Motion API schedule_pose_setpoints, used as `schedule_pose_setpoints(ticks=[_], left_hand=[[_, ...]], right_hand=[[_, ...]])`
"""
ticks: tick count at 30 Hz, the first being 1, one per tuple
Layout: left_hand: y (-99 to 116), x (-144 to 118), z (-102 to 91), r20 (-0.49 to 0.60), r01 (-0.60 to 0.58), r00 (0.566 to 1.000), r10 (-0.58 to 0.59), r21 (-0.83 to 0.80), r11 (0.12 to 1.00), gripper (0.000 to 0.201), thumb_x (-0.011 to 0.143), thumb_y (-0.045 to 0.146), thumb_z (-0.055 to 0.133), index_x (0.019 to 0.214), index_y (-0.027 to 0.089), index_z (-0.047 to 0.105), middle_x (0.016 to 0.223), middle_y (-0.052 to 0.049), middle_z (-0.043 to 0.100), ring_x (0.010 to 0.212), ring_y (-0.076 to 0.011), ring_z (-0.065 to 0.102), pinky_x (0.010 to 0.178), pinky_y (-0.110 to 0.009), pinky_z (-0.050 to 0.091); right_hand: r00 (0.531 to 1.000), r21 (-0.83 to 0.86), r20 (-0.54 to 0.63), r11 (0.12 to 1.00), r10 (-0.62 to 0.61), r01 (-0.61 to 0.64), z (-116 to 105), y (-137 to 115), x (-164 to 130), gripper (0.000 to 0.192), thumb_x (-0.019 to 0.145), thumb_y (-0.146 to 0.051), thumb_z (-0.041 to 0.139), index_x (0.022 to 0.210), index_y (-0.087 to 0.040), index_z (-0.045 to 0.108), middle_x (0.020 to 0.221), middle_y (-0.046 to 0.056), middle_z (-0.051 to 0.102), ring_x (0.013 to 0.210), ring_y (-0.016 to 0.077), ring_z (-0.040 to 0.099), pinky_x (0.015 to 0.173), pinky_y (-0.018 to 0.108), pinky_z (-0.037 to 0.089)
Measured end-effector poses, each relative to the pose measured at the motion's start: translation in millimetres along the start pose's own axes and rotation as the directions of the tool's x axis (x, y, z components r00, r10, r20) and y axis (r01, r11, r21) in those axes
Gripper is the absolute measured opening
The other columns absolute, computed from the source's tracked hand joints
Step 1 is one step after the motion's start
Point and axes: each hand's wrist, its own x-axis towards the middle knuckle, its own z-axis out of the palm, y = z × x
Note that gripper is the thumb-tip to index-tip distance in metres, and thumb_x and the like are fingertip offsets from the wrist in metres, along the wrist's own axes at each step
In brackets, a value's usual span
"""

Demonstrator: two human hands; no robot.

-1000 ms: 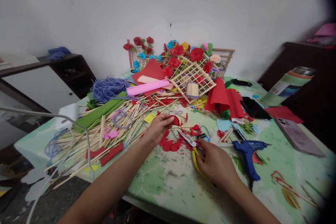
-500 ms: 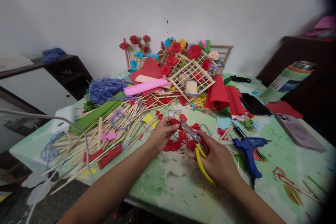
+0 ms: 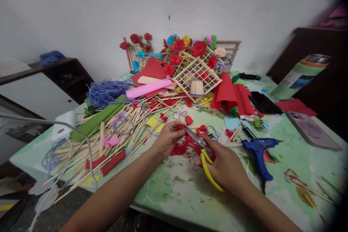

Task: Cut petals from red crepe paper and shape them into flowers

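Pinched in the fingertips of my left hand (image 3: 169,137) is a small piece of red paper (image 3: 180,127), mostly covered by the fingers. My right hand (image 3: 223,163) grips scissors (image 3: 208,172) with yellow handles. Their metal blades point up and left, with the tips right beside the red paper. Whether the blades touch it is hard to tell. Several cut red paper petals (image 3: 181,149) lie on the table below and between both hands. One loose red petal (image 3: 189,120) sits just beyond the blades.
A blue glue gun (image 3: 258,156) lies right of my right hand, near a phone (image 3: 312,130) and a green bottle (image 3: 299,78). Bamboo sticks (image 3: 92,152) and purple yarn (image 3: 106,92) cover the left. Stick lattices (image 3: 199,76) with paper flowers (image 3: 199,48) stand behind. A cable (image 3: 78,128) crosses the left.
The scissor tips have come closer to my left fingertips and the red paper. The view has shifted slightly; both hands keep their holds.
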Motion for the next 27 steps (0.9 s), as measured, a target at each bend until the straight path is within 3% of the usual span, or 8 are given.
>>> schedule_pose_setpoints(ticks=[13,27], left_hand=[[1.9,2.4,-0.7,0.045,-0.053,0.998,0.047,0.122,0.991,0.031,0.050,0.015,0.084,0.072,0.012,0.062,0.064,0.000,0.065,0.061,-0.0086,0.058,0.065,-0.021,0.044],[1.3,1.5,-0.7,0.013,0.002,1.000,-0.002,0.056,0.998,0.033,0.047,0.011,0.084,0.072,0.013,0.062,0.064,0.001,0.066,0.059,-0.0079,0.059,0.064,-0.019,0.045]], right_hand=[[0.998,0.091,0.056,0.996,-0.030,0.025,-8.2,0.1,0.7,0.058,0.072,-0.034,0.058,0.128,-0.022,0.054,0.086,0.006,0.071,0.071,0.0216,0.064,0.058,0.027,0.041],[0.998,0.016,0.005,0.998,-0.066,0.066,-3.0,4.5,-0.5,0.054,0.076,-0.036,0.055,0.128,-0.022,0.054,0.083,0.005,0.070,0.066,0.0200,0.063,0.056,0.026,0.038]])
